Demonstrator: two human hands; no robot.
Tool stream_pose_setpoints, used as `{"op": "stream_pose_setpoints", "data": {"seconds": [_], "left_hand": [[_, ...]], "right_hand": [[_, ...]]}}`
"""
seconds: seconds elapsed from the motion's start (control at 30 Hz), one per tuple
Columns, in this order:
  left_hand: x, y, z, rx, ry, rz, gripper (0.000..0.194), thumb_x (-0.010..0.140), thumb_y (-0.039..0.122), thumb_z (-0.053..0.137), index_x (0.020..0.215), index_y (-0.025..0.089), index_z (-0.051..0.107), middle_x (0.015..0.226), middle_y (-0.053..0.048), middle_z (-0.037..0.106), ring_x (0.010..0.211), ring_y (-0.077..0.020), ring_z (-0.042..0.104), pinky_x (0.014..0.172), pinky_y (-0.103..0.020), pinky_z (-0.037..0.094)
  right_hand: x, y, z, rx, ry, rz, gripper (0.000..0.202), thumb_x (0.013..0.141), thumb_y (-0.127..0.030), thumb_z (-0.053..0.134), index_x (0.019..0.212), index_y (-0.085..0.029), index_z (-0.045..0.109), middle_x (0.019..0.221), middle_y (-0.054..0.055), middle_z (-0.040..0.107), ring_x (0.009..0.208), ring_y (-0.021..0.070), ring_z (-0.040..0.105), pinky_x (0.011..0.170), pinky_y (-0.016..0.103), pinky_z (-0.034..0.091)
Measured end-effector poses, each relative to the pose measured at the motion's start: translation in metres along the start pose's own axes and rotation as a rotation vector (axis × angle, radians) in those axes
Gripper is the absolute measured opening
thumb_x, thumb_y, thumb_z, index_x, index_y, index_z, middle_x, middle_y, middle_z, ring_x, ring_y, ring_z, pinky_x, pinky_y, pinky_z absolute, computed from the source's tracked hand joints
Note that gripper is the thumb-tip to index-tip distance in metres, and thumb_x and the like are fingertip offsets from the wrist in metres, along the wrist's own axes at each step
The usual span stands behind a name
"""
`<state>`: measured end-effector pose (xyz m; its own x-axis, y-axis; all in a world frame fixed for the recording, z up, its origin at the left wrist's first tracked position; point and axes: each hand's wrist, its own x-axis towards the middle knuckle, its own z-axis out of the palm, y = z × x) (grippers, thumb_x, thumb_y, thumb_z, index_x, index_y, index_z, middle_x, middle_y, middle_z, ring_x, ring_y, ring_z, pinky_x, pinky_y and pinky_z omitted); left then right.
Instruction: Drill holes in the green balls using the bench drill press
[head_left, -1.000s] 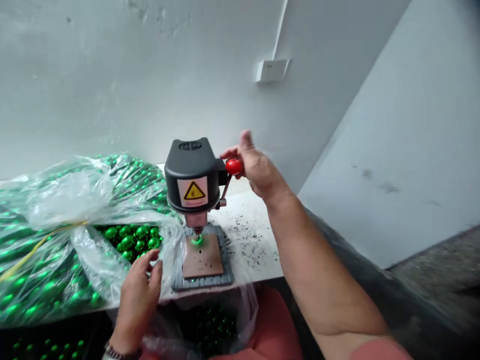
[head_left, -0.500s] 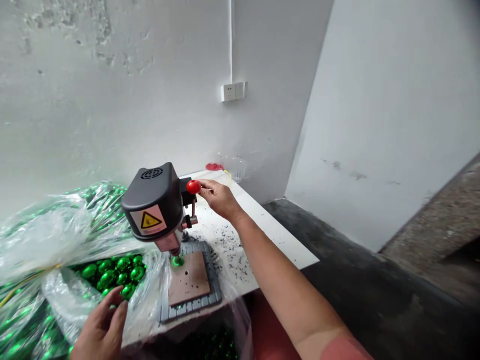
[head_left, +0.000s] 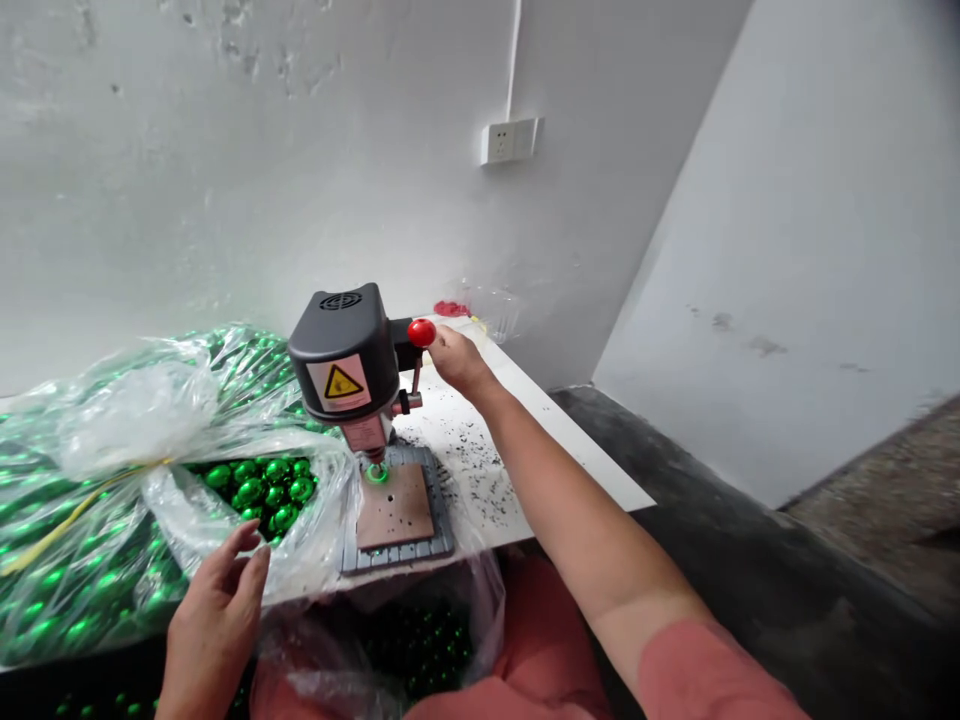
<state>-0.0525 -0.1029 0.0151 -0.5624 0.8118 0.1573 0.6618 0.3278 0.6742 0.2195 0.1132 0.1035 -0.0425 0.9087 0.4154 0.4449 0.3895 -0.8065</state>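
Observation:
A small bench drill press (head_left: 341, 340) with a black head stands on the white table. My right hand (head_left: 459, 362) is closed on the red knob (head_left: 421, 333) of its feed lever. Under the chuck, a shiny green ball (head_left: 376, 474) sits on the brown board (head_left: 397, 512), which lies on the grey slotted base (head_left: 444, 530). My left hand (head_left: 217, 610) is raised at the table's front edge with thumb and fingers apart, holding nothing. Just beyond it, green balls (head_left: 262, 490) show through the opening of a clear plastic bag (head_left: 135, 410).
Dark shavings (head_left: 480, 470) litter the white table (head_left: 592, 470) right of the base. Below the front edge, an open plastic bag (head_left: 487, 610) at my lap holds many green balls. A wall socket (head_left: 499, 143) and a small red item (head_left: 451, 309) are farther back.
My view has tilted down and turned left, so everything sits higher and farther right. My right hand stays at the red knob. The ball remains under the chuck, and my left hand is still apart from the balls.

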Motion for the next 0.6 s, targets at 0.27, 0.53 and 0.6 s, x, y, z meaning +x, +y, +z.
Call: {"op": "stream_pose_setpoints", "data": {"seconds": [0.27, 0.53, 0.6], "left_hand": [[-0.001, -0.007, -0.008, 0.014, 0.023, -0.027, 0.058, 0.069, 0.058, 0.048, 0.111, 0.021, 0.064, 0.088, -0.004, 0.072, 0.072, -0.0207, 0.064, 0.067, -0.029, 0.048], [-0.008, -0.002, -0.045, 0.137, 0.288, -0.122, 0.057, 0.074, 0.056, 0.045, 0.115, 0.021, 0.063, 0.096, -0.008, 0.068, 0.084, -0.0261, 0.063, 0.079, -0.039, 0.048], [-0.015, -0.006, -0.049, 0.04, 0.299, -0.142, 0.057, 0.072, 0.053, 0.049, 0.116, 0.019, 0.063, 0.099, -0.008, 0.068, 0.085, -0.0245, 0.063, 0.081, -0.038, 0.048]], "right_hand": [[-0.002, 0.0, -0.006, 0.022, 0.0, -0.101, 0.039, 0.081, -0.051, 0.048, 0.082, -0.015, 0.064, 0.077, 0.002, 0.064, 0.071, 0.0112, 0.054, 0.071, 0.026, 0.041], [-0.008, 0.015, -0.002, -0.052, 0.159, -0.291, 0.019, 0.078, -0.03, 0.057, 0.092, -0.023, 0.069, 0.099, 0.0, 0.07, 0.095, 0.0119, 0.061, 0.093, 0.03, 0.044], [-0.008, 0.016, 0.002, -0.039, 0.202, -0.31, 0.017, 0.075, -0.024, 0.058, 0.087, -0.024, 0.07, 0.099, 0.004, 0.071, 0.097, 0.0138, 0.062, 0.095, 0.033, 0.043]]}}
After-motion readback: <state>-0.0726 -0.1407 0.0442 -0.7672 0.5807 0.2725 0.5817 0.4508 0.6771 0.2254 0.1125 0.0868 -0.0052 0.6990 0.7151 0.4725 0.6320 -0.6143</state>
